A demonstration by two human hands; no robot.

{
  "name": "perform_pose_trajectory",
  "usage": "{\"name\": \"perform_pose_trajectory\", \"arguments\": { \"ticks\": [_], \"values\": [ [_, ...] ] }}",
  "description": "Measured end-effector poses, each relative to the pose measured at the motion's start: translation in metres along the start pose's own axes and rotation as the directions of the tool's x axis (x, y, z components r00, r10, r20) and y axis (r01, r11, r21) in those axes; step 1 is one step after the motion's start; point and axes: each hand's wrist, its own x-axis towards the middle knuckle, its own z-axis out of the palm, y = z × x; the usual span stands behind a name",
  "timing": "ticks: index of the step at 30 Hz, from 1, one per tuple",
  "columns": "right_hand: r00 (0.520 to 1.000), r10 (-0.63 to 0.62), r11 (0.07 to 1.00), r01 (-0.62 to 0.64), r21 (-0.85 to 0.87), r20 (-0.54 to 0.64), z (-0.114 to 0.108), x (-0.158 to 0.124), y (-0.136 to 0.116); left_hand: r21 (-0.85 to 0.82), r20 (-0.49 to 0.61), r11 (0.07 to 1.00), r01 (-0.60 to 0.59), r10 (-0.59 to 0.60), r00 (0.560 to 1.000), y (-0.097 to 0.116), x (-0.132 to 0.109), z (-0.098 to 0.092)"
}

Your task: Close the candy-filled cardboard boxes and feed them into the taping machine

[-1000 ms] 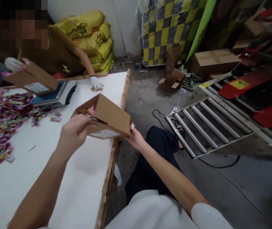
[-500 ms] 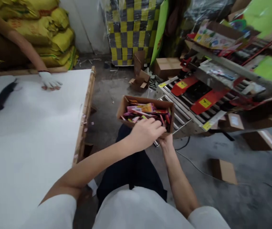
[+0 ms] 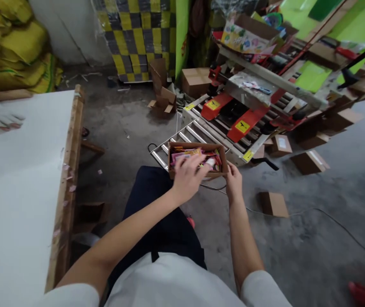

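Note:
A small open cardboard box (image 3: 198, 174) is held up in front of my legs, filled with colourful packets (image 3: 182, 154) whose exact kind is too blurred to tell. Its right end is gripped by my right hand (image 3: 234, 181), thumb at the near corner. My left hand (image 3: 187, 179) reaches over the near edge, fingers apart and lying on the packets. Something small and white (image 3: 210, 162) shows beside its thumb.
Beyond the box stands a roller conveyor (image 3: 198, 132) with a red-and-grey machine (image 3: 249, 123). To the left is a white-topped table (image 3: 19, 170) with a wooden edge, where another person's gloved hand (image 3: 0, 115) rests. Several cartons (image 3: 273, 204) and a cable lie on the floor.
My view has turned right, toward the conveyor, and the box has come along with me. My left hand has shifted left over the packets, its fingers spreading. My right hand now shows at the box's right end.

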Motion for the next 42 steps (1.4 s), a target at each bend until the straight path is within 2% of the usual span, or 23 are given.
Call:
{"name": "perform_pose_trajectory", "arguments": {
  "ticks": [1, 3, 5, 8, 10, 12, 15, 17, 20, 22, 24, 26, 28, 30, 31, 33, 35, 37, 42],
  "values": [
    [1.0, -0.006, 1.0, 0.006, -0.004, -0.022, -0.007, -0.002, -0.004, -0.007, -0.069, 0.996, 0.087, -0.087, 0.994, -0.01, -0.008, -0.007],
    [0.998, -0.058, 0.998, 0.058, -0.009, -0.01, -0.016, -0.006, -0.018, -0.063, -0.14, 0.96, 0.272, -0.279, 0.95, -0.034, -0.021, -0.018],
    [0.985, -0.152, 0.987, 0.156, -0.044, 0.077, -0.02, -0.008, -0.036, -0.183, -0.095, 0.912, 0.367, -0.388, 0.917, -0.057, -0.028, -0.024],
    [0.926, -0.25, 0.941, 0.301, -0.152, 0.284, -0.015, -0.008, -0.059, -0.391, 0.099, 0.852, 0.348, -0.337, 0.936, -0.074, -0.027, -0.022],
    [0.869, -0.269, 0.886, 0.392, -0.249, 0.414, -0.01, -0.005, -0.069, -0.437, 0.232, 0.833, 0.34, -0.26, 0.937, -0.076, -0.023, -0.019],
    [0.823, -0.255, 0.822, 0.461, -0.334, 0.508, -0.006, -0.002, -0.073, -0.398, 0.356, 0.847, 0.353, -0.212, 0.91, -0.075, -0.018, -0.018],
    [0.794, -0.199, 0.764, 0.493, -0.417, 0.574, -0.002, 0.008, -0.074, -0.32, 0.494, 0.866, 0.385, -0.194, 0.848, -0.077, -0.007, -0.019],
    [0.804, -0.153, 0.748, 0.474, -0.465, 0.574, 0.003, 0.018, -0.075, -0.323, 0.54, 0.845, 0.425, -0.204, 0.816, -0.08, 0.001, -0.019],
    [0.855, -0.051, 0.725, 0.387, -0.57, 0.516, 0.016, 0.036, -0.077, -0.356, 0.521, 0.774, 0.523, -0.3, 0.799, -0.081, 0.01, -0.011],
    [0.885, 0.042, 0.678, 0.316, -0.664, 0.464, 0.027, 0.046, -0.079, -0.352, 0.457, 0.739, 0.574, -0.399, 0.795, -0.077, 0.013, -0.004],
    [0.901, 0.116, 0.623, 0.262, -0.737, 0.418, 0.035, 0.049, -0.082, -0.285, 0.33, 0.742, 0.607, -0.519, 0.789, -0.074, 0.014, 0.004],
    [0.932, 0.074, 0.582, 0.249, -0.774, 0.356, 0.041, 0.043, -0.083, -0.189, 0.199, 0.725, 0.662, -0.632, 0.749, -0.077, 0.016, 0.01],
    [0.959, -0.12, 0.559, 0.28, -0.78, 0.258, 0.045, 0.028, -0.081, -0.167, 0.19, 0.669, 0.724, -0.699, 0.69, -0.087, 0.018, 0.015],
    [0.926, -0.321, 0.551, 0.354, -0.756, 0.199, 0.048, 0.01, -0.074, -0.254, 0.314, 0.611, 0.749, -0.681, 0.662, -0.099, 0.022, 0.022],
    [0.901, -0.381, 0.553, 0.402, -0.73, 0.208, 0.049, 0.002, -0.07, -0.315, 0.389, 0.576, 0.754, -0.647, 0.656, -0.105, 0.024, 0.025],
    [0.863, -0.422, 0.562, 0.489, -0.667, 0.277, 0.05, -0.008, -0.062, -0.411, 0.504, 0.497, 0.764, -0.575, 0.645, -0.113, 0.027, 0.03],
    [0.845, -0.415, 0.564, 0.53, -0.633, 0.337, 0.051, -0.009, -0.057, -0.447, 0.555, 0.435, 0.781, -0.551, 0.624, -0.116, 0.029, 0.033],
    [0.831, -0.389, 0.544, 0.556, -0.629, 0.398, 0.053, -0.005, -0.055, -0.456, 0.553, 0.421, 0.784, -0.556, 0.62, -0.114, 0.029, 0.034],
    [0.755, -0.268, 0.419, 0.65, -0.633, 0.598, 0.061, 0.007, -0.063, -0.505, 0.532, 0.416, 0.756, -0.54, 0.652, -0.108, 0.027, 0.028]
  ]
}}
